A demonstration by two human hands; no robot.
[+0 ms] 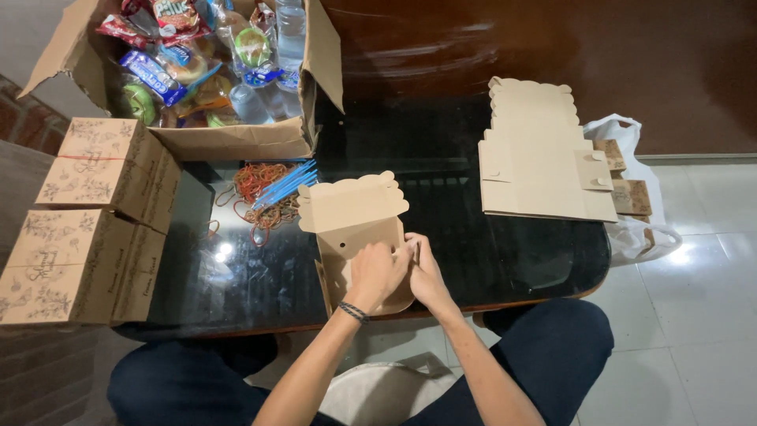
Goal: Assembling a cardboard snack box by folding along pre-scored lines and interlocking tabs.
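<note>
1. A person seated at a dark glass table (489, 260) looks down at both hands, which are pressed together on a half-folded cardboard box (352, 225) at the near edge of the table.
2. The left hand (375, 274), with a dark band at the wrist, is curled over the box's lower panel; its fingers grip the card.
3. The right hand (424, 272) touches the left and pinches the same panel's right edge.
4. The step looks like folding a side or flap into place. The scalloped lid still stands open, so the next move likely calls for holding the walls square while tucking tabs.
5. A stack of flat unfolded boxes (536, 162) lies to the right, well apart.
6. Two finished printed boxes (87, 221) sit at the left.
7. A large open carton (236, 138) at the far left holds wrapped snacks and water bottles.
8. Rubber bands (256, 197) and blue straws (285, 185) lie between carton and box.
</note>
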